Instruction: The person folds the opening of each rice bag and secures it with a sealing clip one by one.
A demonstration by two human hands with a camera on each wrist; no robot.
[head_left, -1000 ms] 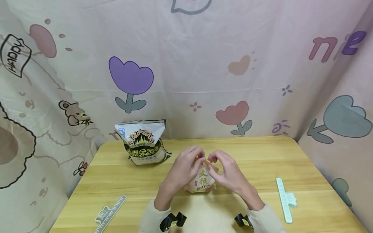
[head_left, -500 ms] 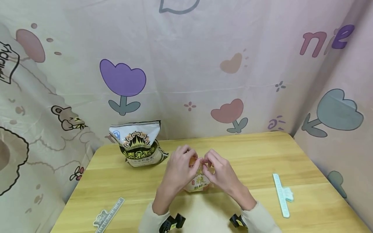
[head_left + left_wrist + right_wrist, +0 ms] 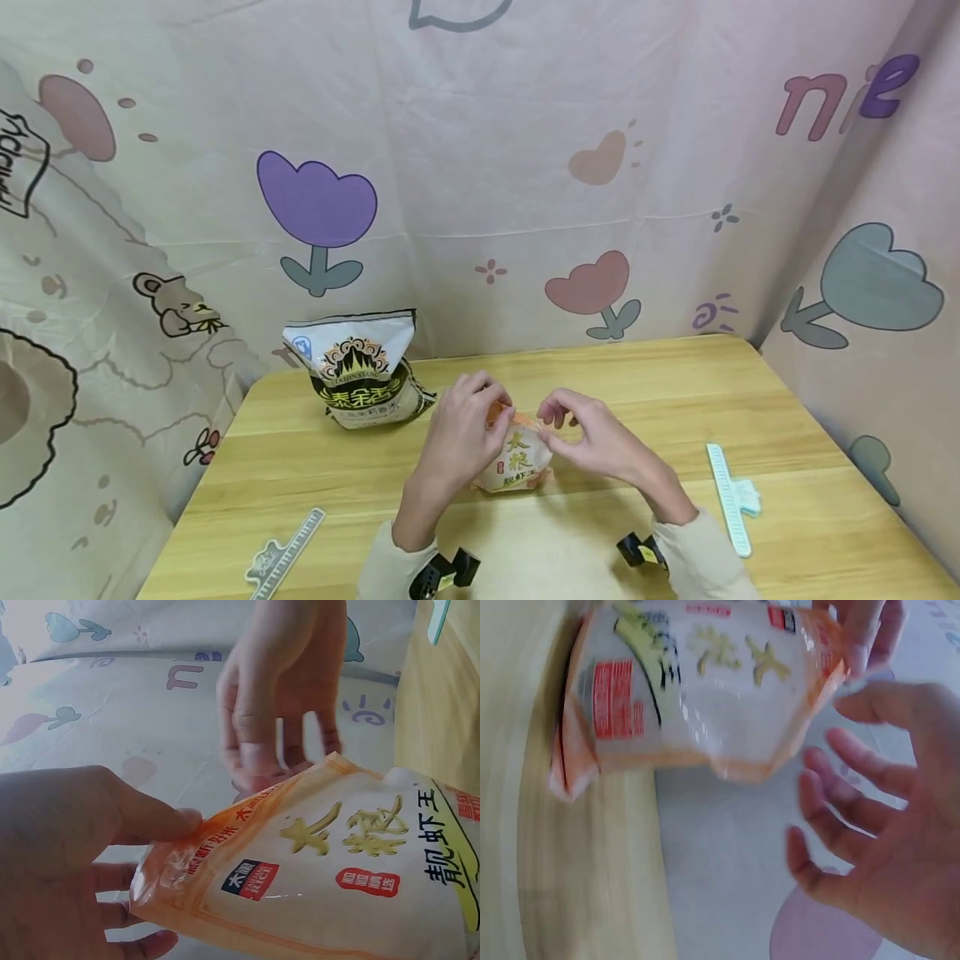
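1. The small rice bag (image 3: 517, 462) stands on the wooden table (image 3: 675, 392) straight in front of me, between my two hands, its printed front facing me.
2. Its long axis seems to run from the base up to the top edge; that edge lies left to right, sloping down at the right.
3. My left hand (image 3: 467, 429) is the nearer: it pinches the left end of the top edge, thumb in front, fingers behind.
4. My right hand (image 3: 596, 433) is just beside the right end, fingers spread and loosely bent, gripping nothing; I cannot tell whether the thumb grazes the plastic.
5. The larger rice bag (image 3: 356, 375) stands to the far left, apart from both hands.
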